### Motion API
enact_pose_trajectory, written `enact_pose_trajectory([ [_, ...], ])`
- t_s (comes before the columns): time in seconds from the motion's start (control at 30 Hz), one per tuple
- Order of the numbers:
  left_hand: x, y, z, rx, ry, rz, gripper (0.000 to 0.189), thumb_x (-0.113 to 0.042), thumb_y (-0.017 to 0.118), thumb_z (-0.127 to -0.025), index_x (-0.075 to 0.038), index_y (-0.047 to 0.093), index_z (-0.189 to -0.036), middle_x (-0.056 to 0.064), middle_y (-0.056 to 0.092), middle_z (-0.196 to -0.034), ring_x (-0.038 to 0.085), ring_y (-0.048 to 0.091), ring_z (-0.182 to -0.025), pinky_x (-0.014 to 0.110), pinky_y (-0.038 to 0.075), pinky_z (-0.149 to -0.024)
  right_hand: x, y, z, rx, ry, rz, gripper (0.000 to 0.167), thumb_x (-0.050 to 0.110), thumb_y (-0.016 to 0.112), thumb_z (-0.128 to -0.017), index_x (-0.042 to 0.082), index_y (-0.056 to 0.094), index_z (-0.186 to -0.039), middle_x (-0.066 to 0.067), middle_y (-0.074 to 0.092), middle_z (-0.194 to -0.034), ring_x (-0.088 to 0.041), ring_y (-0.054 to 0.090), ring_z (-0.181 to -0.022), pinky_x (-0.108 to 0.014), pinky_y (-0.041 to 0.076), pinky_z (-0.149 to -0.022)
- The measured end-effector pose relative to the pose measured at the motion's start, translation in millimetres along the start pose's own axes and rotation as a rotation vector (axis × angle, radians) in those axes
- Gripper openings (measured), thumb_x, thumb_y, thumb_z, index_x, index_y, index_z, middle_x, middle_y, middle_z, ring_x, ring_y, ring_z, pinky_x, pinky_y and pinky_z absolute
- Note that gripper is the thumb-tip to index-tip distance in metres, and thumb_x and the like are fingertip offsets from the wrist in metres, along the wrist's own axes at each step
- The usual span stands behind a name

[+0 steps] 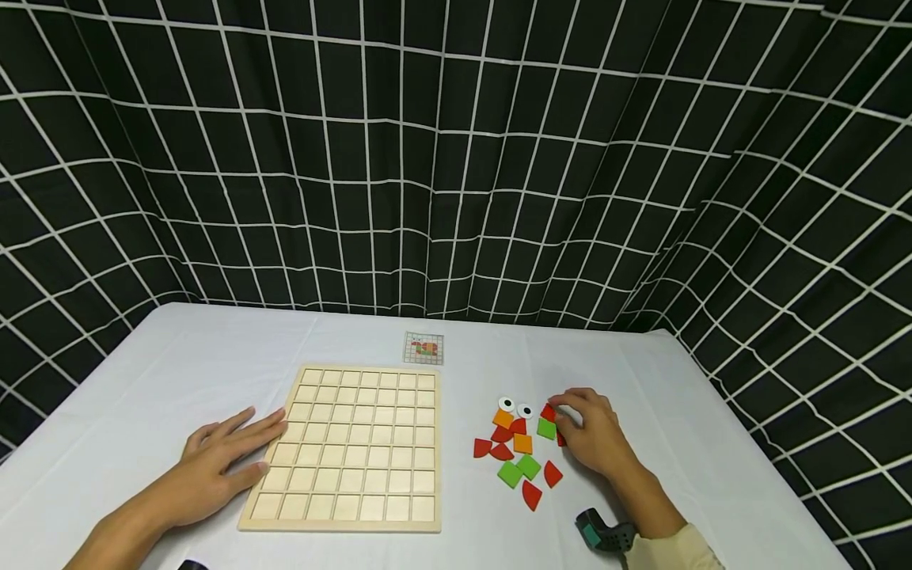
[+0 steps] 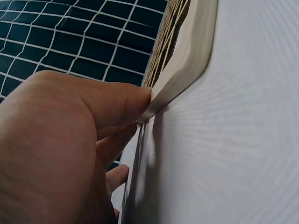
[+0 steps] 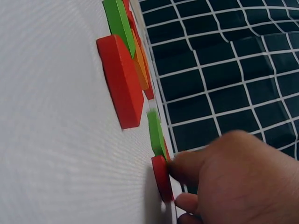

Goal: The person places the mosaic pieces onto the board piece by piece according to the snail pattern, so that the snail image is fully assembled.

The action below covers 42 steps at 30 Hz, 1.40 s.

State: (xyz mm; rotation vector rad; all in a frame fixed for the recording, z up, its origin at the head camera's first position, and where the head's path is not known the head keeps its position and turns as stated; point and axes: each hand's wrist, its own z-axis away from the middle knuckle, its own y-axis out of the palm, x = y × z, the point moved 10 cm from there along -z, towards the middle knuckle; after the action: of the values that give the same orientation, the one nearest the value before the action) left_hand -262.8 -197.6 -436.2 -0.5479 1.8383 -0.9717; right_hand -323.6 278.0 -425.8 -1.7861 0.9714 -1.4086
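A pale wooden grid board [image 1: 367, 457] lies flat on the table in the head view. My left hand [image 1: 221, 459] rests along its left side, fingers extended; the left wrist view has the thumb [image 2: 124, 100] against the board's edge. On the right, my right hand [image 1: 591, 427] pinches a red piece [image 1: 547, 412] between thumb and index finger at the far side of the loose pieces. Just below that piece lies a green square [image 1: 546, 429]. Another red piece [image 3: 162, 178] lies close beside the thumb, partly covered by the hand in the head view.
Red quarter-circles [image 1: 531, 495], orange squares [image 1: 523, 443], green squares [image 1: 510, 474] and two white eye discs [image 1: 506, 404] lie right of the board. A small picture card [image 1: 423, 348] is behind it. A black device [image 1: 604, 532] sits near the right forearm.
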Motion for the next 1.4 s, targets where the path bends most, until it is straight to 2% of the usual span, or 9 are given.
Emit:
enact_pose_trajectory([
  [0.2,-0.2,-0.9,0.6,-0.011,0.003,-0.006,0.047,-0.023,0.063,-0.093,-0.015,0.055,-0.138,-0.001,0.043,-0.148,0.043,0.025,-0.135,0.064,0.008,-0.099,3,6,1.5,0.045,-0.022,0.001,0.029,0.015,0.069,-0.087,0.015,0.069,-0.116,-0.018,0.049,-0.131,-0.038,0.037,-0.121,-0.063,0.033,-0.095],
  [0.37,-0.8,-0.3,1.6,-0.02,0.018,-0.012,0.046,-0.023,0.063,-0.093,-0.015,0.056,-0.138,-0.002,0.043,-0.147,0.042,0.025,-0.135,0.063,0.009,-0.098,0,2,-0.3,0.015,0.018,0.012,0.032,0.02,0.071,-0.086,0.012,0.069,-0.117,-0.017,0.051,-0.125,-0.036,0.04,-0.115,-0.06,0.037,-0.093],
  [0.6,-1.4,-0.5,1.5,-0.027,0.027,-0.011,0.045,-0.023,0.063,-0.093,-0.015,0.056,-0.137,-0.001,0.044,-0.147,0.042,0.026,-0.135,0.063,0.009,-0.098,-2,-1,-1.6,-0.011,0.023,0.036,0.028,0.014,0.068,-0.087,0.006,0.07,-0.115,-0.018,0.052,-0.119,-0.036,0.041,-0.111,-0.057,0.038,-0.093],
  [0.83,-1.6,-0.3,1.4,-0.019,0.024,-0.006,0.046,-0.023,0.063,-0.093,-0.015,0.056,-0.138,0.001,0.044,-0.147,0.043,0.025,-0.135,0.063,0.01,-0.098,-4,1,-2.5,-0.003,0.055,0.052,0.032,0.019,0.075,-0.085,0.006,0.07,-0.114,-0.019,0.05,-0.118,-0.037,0.04,-0.11,-0.057,0.038,-0.091],
  [1.07,-1.9,-0.9,2.1,-0.022,0.021,-0.017,0.046,-0.023,0.063,-0.093,-0.016,0.056,-0.138,-0.001,0.044,-0.147,0.042,0.027,-0.134,0.063,0.011,-0.097,0,-1,-4.3,-0.051,0.01,0.047,0.022,0.012,0.074,-0.085,0.003,0.071,-0.106,-0.012,0.059,-0.102,-0.029,0.048,-0.098,-0.048,0.044,-0.085],
  [1.27,-1.5,-0.8,1.4,-0.015,0.014,-0.023,0.046,-0.024,0.062,-0.094,-0.017,0.055,-0.139,-0.001,0.044,-0.147,0.042,0.027,-0.135,0.063,0.01,-0.098,-2,3,-7.8,-0.018,0.018,0.042,0.031,0.014,0.076,-0.084,0.0,0.068,-0.11,-0.008,0.058,-0.093,-0.026,0.05,-0.088,-0.044,0.046,-0.079],
  [1.4,-2.2,0.3,1.5,-0.001,-0.004,-0.015,0.046,-0.025,0.062,-0.094,-0.015,0.055,-0.138,0.002,0.044,-0.147,0.043,0.026,-0.135,0.064,0.01,-0.098,-4,3,-10.4,-0.018,0.025,0.027,0.025,0.012,0.076,-0.083,0.0,0.069,-0.104,-0.008,0.056,-0.09,-0.026,0.049,-0.086,-0.043,0.045,-0.078],
])
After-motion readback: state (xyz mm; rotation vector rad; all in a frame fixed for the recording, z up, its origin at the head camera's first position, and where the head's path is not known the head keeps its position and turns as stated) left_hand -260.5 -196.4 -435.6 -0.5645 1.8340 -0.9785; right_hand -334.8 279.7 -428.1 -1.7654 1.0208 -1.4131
